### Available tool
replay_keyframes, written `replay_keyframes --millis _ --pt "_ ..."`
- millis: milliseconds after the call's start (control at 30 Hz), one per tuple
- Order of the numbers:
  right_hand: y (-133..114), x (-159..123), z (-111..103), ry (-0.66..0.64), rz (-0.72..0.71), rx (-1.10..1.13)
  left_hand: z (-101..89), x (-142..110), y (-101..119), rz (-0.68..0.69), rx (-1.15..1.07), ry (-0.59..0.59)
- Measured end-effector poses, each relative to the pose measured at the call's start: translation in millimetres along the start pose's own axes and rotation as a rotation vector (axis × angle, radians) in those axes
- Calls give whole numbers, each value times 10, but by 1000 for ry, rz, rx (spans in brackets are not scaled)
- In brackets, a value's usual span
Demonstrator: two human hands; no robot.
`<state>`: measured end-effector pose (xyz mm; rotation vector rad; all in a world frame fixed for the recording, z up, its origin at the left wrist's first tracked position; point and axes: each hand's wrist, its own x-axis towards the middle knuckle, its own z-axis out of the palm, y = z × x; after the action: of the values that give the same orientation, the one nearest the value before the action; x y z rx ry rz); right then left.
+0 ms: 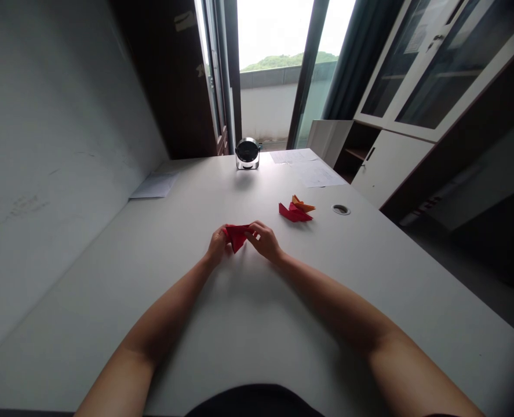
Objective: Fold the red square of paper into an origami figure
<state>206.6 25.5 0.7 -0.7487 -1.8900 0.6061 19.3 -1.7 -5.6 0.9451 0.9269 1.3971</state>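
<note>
A folded piece of red paper is held between my two hands above the white table, one corner pointing down. My left hand grips its left edge, with the fingers partly behind the paper. On the right side, my right hand pinches the paper between thumb and fingers. Farther off to the right lie a red folded paper figure and an orange folded paper figure, touching or overlapping each other.
A round black device on a metal stand is at the table's far edge. Paper sheets lie at the far right, and a white stack rests by the left wall. A cable hole is near the right edge. Cabinets stand beyond.
</note>
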Motion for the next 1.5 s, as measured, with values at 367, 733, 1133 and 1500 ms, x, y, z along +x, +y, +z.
replay_keyframes --millis 367,733,1133,1500 --pt "59 1 -9 76 108 -73 18 -12 33 17 37 -78" --pt "113 22 37 143 306 165 -52 37 -45 12 102 -70" --pt "45 29 -5 -36 337 461 -105 78 -42 76 14 -32" --pt "53 24 45 120 239 246 -40 40 68 80 -140 -68"
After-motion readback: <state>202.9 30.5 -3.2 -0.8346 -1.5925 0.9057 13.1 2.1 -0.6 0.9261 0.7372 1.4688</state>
